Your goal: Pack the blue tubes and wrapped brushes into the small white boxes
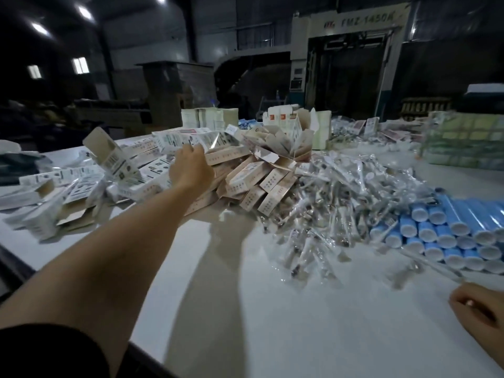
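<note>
A heap of small white boxes [152, 170] lies across the left and middle of the white table [272, 323]. My left hand [189, 170] reaches far out to it, fingers curled over one small white box [218, 144] at the top. Clear-wrapped brushes [335, 203] are piled right of the boxes. Blue tubes [447, 230] with white caps are stacked at the right edge. My right hand [477, 309] rests low at the right, fingers curled, pinching the end of a wrapped brush [433, 264] that points toward the tubes.
Upright stacks of flat cartons [210, 120] and open cartons [286, 132] stand behind the piles. A shrink-wrapped green bundle [463, 140] sits at the far right. The table's near-left edge [16, 266] runs diagonally. Dark machinery fills the background.
</note>
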A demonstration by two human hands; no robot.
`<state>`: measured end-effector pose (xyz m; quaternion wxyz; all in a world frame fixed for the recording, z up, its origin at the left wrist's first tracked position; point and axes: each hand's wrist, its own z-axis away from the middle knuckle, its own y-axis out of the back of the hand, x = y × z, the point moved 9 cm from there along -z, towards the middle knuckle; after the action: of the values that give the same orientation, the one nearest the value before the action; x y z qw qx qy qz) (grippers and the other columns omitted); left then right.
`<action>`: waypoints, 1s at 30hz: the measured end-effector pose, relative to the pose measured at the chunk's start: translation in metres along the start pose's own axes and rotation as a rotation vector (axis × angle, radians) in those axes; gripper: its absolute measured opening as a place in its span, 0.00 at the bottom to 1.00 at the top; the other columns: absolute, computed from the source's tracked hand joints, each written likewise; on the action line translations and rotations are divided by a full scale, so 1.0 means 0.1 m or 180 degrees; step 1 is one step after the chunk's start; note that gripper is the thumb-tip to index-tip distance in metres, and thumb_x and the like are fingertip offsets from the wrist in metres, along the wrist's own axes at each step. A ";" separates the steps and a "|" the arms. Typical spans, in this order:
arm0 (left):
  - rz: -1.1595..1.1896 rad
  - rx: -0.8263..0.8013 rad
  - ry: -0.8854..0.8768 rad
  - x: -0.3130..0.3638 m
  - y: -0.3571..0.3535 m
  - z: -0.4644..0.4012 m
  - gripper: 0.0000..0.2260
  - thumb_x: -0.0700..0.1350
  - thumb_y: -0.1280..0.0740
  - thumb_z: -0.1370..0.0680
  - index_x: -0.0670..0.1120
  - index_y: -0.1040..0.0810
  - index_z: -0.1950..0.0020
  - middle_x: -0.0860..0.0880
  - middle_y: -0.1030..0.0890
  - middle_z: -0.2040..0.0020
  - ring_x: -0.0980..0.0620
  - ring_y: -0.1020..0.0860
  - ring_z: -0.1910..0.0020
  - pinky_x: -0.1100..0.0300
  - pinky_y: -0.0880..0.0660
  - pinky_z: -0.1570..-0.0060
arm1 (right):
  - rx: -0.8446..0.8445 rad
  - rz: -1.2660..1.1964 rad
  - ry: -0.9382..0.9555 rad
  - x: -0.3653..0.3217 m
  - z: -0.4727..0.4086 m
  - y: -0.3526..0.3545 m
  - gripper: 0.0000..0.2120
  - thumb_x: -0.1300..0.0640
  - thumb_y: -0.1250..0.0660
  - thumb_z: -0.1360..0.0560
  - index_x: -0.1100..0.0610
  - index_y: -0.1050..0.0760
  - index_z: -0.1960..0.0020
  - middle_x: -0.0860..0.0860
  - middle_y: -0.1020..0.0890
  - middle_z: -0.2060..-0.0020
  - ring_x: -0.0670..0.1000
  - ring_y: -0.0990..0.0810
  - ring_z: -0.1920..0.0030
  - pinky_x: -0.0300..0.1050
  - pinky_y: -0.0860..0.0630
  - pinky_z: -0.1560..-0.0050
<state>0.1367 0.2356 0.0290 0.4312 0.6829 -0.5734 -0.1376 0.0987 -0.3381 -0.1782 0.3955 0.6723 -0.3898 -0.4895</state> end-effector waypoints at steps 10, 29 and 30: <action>-0.0848 0.0121 -0.0526 0.04 -0.30 -0.12 0.16 0.45 0.33 0.25 0.40 0.29 0.40 0.39 0.27 0.42 0.38 0.28 0.44 0.47 0.29 0.55 | 0.0337 0.0013 -0.0180 -0.83 0.31 0.49 0.11 0.56 0.30 0.29 0.40 0.25 0.57 0.42 0.24 0.76 0.42 0.24 0.71 0.39 0.27 0.70; 0.1304 0.0604 -0.2603 1.52 0.57 2.18 0.16 0.45 0.36 0.25 0.38 0.25 0.41 0.38 0.26 0.42 0.39 0.23 0.54 0.50 0.23 0.75 | 0.0223 -0.3791 -0.1246 -0.67 0.38 0.67 0.26 0.40 0.50 0.19 0.56 0.21 0.50 0.56 0.17 0.68 0.49 0.27 0.75 0.39 0.36 0.74; 0.1285 0.0486 -0.2717 1.69 0.54 2.30 0.17 0.47 0.39 0.25 0.38 0.24 0.41 0.38 0.25 0.42 0.38 0.22 0.57 0.51 0.23 0.75 | 0.0185 -0.3983 -0.1293 -0.64 0.39 0.67 0.27 0.39 0.51 0.20 0.56 0.21 0.49 0.56 0.17 0.66 0.50 0.27 0.74 0.40 0.38 0.73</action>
<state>-0.0044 -0.0140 -0.0143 0.1238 0.4701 -0.8289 -0.2767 0.0375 -0.3119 -0.1025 -0.0635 0.6767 -0.0052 -0.7335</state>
